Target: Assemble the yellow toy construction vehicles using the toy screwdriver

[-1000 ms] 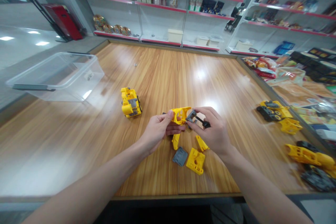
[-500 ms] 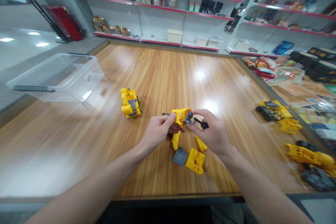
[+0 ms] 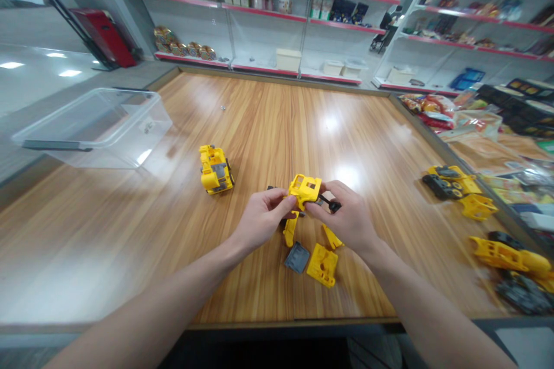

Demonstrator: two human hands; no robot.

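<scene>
My left hand [image 3: 259, 222] and my right hand [image 3: 348, 220] meet over the middle of the wooden table [image 3: 281, 121], both pinched on a yellow toy cab piece [image 3: 305, 189]. A small black rod-like part [image 3: 332, 204] sticks out by my right fingers. Under my hands lie loose pieces: a yellow strip [image 3: 289, 230], a yellow wedge [image 3: 332, 237], a grey panel [image 3: 296, 258] and a yellow block [image 3: 322, 265]. To the left of my hands stands a yellow and grey toy vehicle body [image 3: 215, 169].
A clear plastic tub [image 3: 93, 127] stands at the table's left edge. More yellow and black toy vehicle parts [image 3: 459, 187] lie at the right edge, others [image 3: 515, 268] nearer me. Snack packets [image 3: 433, 106] and shop shelves [image 3: 268, 11] lie beyond.
The yellow piece has been turned in my fingers so its flat windowed face points up, and my hands have drawn a little closer together. Nothing else on the table moved.
</scene>
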